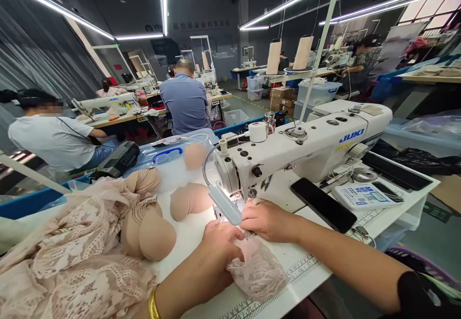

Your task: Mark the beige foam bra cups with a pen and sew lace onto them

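JUKI on sewing machine; hands beneath.

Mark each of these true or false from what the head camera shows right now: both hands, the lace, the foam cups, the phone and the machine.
1. Both hands are on the lace piece at the needle. True: left hand and right hand press it under the sewing machine.
2. The foam cups lie to the right of the machine. False: they lie on the left, beside the lace pile.
3. A black phone lies flat on the table right of the hands. True.
4. The machine's small lamp is off. False: it lights the needle area brightly.
5. The left wrist is bare. False: it wears a gold bangle.
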`<move>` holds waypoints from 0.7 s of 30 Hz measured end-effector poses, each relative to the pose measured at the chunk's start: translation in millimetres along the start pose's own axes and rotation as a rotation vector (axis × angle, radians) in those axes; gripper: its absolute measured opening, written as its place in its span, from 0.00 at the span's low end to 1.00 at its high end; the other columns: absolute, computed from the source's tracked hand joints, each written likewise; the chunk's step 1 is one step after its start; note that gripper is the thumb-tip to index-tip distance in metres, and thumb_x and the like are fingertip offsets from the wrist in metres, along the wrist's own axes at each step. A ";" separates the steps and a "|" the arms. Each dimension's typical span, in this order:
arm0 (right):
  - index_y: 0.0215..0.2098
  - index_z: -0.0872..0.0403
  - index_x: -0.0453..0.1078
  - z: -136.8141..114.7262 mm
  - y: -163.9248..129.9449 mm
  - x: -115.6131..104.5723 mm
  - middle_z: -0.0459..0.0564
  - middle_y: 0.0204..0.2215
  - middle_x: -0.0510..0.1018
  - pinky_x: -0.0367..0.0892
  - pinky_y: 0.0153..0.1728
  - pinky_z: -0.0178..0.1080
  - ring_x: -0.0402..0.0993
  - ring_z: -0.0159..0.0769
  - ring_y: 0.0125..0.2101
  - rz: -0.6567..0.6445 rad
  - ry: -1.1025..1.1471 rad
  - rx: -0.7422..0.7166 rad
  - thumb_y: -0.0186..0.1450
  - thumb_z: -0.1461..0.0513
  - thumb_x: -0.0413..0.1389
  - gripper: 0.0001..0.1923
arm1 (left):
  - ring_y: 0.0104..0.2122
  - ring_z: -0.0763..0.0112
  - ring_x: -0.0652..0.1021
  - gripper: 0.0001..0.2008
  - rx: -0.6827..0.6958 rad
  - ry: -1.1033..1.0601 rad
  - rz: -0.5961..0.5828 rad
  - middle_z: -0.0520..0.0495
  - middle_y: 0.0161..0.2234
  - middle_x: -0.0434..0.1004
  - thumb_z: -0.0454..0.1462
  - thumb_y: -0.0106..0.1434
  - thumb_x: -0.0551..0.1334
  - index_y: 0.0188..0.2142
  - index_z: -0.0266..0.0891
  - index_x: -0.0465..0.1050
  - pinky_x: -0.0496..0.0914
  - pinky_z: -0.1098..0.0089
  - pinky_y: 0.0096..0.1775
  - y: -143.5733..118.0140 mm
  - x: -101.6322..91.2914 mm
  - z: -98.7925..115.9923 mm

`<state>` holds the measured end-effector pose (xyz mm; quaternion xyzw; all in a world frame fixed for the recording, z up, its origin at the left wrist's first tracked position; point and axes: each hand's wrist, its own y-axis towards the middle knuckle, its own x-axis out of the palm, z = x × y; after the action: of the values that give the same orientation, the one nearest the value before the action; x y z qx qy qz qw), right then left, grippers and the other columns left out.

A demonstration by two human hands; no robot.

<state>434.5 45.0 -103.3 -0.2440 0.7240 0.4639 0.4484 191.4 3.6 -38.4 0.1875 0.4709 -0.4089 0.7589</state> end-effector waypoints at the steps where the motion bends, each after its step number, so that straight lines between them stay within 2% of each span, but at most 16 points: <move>1: 0.38 0.52 0.75 0.1 -0.2 0.1 0.46 0.40 0.83 0.58 0.41 0.40 0.70 0.37 0.40 -0.015 -0.002 0.021 0.70 0.70 0.54 0.10 | 0.54 0.50 0.72 0.08 -0.014 -0.002 0.028 0.49 0.55 0.75 0.28 0.58 0.68 0.29 0.45 0.79 0.61 0.45 0.59 -0.9 4.0 0.3; 4: 0.36 0.53 0.74 2.3 0.6 0.8 0.47 0.39 0.82 0.58 0.42 0.41 0.69 0.38 0.39 -0.072 -0.032 0.095 0.68 0.71 0.55 0.09 | 0.55 0.49 0.73 0.09 -0.025 -0.013 0.102 0.49 0.54 0.75 0.28 0.58 0.68 0.29 0.45 0.79 0.59 0.42 0.59 -1.7 13.7 0.9; 10: 0.39 0.52 0.76 3.0 0.7 -3.4 0.49 0.36 0.80 0.59 0.44 0.42 0.68 0.40 0.39 -0.108 -0.058 0.154 0.68 0.72 0.52 0.13 | 0.57 0.47 0.73 0.08 -0.042 -0.100 0.144 0.49 0.53 0.77 0.30 0.59 0.68 0.30 0.47 0.79 0.59 0.43 0.57 7.4 23.4 1.6; 14: 0.39 0.52 0.76 1.8 0.8 -4.7 0.49 0.36 0.80 0.60 0.45 0.42 0.68 0.40 0.40 -0.112 -0.077 0.178 0.67 0.72 0.53 0.13 | 0.58 0.47 0.73 0.08 -0.069 -0.127 0.146 0.45 0.52 0.77 0.30 0.59 0.67 0.30 0.47 0.81 0.61 0.46 0.58 13.1 25.6 1.0; 17: 0.39 0.52 0.76 1.6 1.1 -4.6 0.50 0.39 0.80 0.61 0.45 0.42 0.68 0.41 0.40 -0.107 -0.081 0.185 0.67 0.71 0.53 0.12 | 0.62 0.44 0.70 0.10 -0.098 -0.130 0.151 0.45 0.55 0.77 0.29 0.58 0.68 0.32 0.48 0.82 0.59 0.43 0.60 14.7 24.9 2.1; 21: 0.38 0.52 0.76 1.6 1.5 -4.5 0.49 0.37 0.80 0.61 0.43 0.41 0.66 0.40 0.37 -0.114 -0.093 0.243 0.66 0.73 0.51 0.14 | 0.63 0.41 0.68 0.11 -0.117 -0.121 0.156 0.46 0.56 0.77 0.29 0.57 0.67 0.32 0.49 0.82 0.59 0.42 0.60 15.6 24.6 4.2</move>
<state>436.2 46.7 -99.0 -0.2070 0.7381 0.3576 0.5333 211.7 -0.9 -59.3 0.1540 0.4312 -0.3308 0.8252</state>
